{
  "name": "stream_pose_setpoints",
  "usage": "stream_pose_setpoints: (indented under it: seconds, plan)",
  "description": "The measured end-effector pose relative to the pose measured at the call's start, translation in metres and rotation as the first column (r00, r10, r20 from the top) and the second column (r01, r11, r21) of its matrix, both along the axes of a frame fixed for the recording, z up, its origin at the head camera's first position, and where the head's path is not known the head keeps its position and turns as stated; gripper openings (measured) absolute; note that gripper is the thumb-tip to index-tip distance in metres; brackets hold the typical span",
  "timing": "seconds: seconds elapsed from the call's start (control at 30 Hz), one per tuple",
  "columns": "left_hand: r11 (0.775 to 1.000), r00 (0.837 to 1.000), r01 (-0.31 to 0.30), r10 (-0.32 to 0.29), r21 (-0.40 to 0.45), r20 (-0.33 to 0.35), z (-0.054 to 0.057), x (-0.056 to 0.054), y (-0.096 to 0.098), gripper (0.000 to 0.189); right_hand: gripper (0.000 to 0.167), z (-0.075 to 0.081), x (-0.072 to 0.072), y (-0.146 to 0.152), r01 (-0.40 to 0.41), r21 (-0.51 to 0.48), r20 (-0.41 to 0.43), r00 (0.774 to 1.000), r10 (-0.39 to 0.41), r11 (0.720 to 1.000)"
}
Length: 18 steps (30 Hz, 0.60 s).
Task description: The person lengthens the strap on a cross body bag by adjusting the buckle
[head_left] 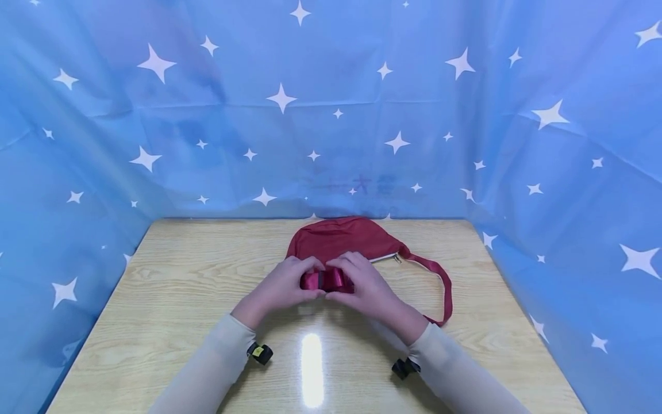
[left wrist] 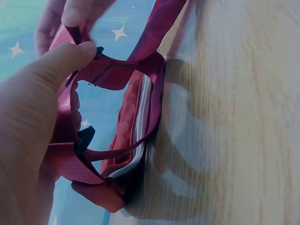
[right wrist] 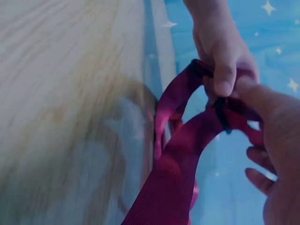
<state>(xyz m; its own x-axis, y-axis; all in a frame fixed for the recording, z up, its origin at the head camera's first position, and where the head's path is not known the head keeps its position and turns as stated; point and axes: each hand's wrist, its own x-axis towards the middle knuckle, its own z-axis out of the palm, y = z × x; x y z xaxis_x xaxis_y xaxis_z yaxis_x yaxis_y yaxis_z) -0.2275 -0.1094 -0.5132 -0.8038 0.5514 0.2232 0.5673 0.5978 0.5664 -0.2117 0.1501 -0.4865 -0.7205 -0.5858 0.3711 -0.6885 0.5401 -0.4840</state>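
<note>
A red waist bag (head_left: pixel 341 237) lies on the table, its pale zipper (left wrist: pixel 144 108) facing the hands. In front of it, the left hand (head_left: pixel 285 284) grips a looped section of the red strap (head_left: pixel 337 280) between thumb and fingers. The right hand (head_left: pixel 368 289) pinches the same strap close beside it, and the two thumbs nearly meet. Black plastic fittings (left wrist: pixel 85 139) sit on the strap, one more slider (right wrist: pixel 221 114) showing near the right thumb. Strap loops hang between the hands and the bag, raised above the tabletop. Fingers behind the strap are partly hidden.
The rest of the strap (head_left: pixel 449 293) curves over the wooden table (head_left: pixel 207 253) to the right of the bag. A blue curtain with white stars (head_left: pixel 331 144) stands behind and along both sides. Black bands with small devices (head_left: pixel 262 353) are on both wrists.
</note>
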Motion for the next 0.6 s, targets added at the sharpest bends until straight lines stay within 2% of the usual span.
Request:
stream_pose_setpoints:
  seconds: [0.07,0.17,0.33,0.5,0.6]
  plan:
    - [1.000,1.000,0.016,-0.016,0.001,-0.018,0.000,-0.001,0.000,0.050,0.051,0.003,-0.001,-0.003,-0.025,0.033,-0.075,0.997,0.028,0.999]
    - [0.999,0.998,0.043,-0.043,0.014,-0.041,-0.001,-0.002,0.000,0.049,0.041,0.003,-0.001,-0.004,-0.045,0.022,-0.096,0.994,0.047,0.999]
    - [0.999,0.998,0.049,-0.048,0.022,-0.048,-0.002,-0.002,-0.002,0.047,0.036,0.000,-0.002,-0.001,-0.039,-0.062,-0.042,0.998,0.036,0.997]
    - [0.999,0.999,0.040,-0.039,0.033,-0.032,-0.003,-0.002,-0.005,0.047,0.040,0.000,-0.002,0.005,-0.024,-0.152,0.049,0.998,0.031,0.988]
    - [0.999,0.999,0.041,-0.040,0.035,-0.034,-0.004,-0.003,-0.007,0.046,0.043,-0.001,-0.003,0.009,-0.031,-0.199,0.060,0.997,0.044,0.980]
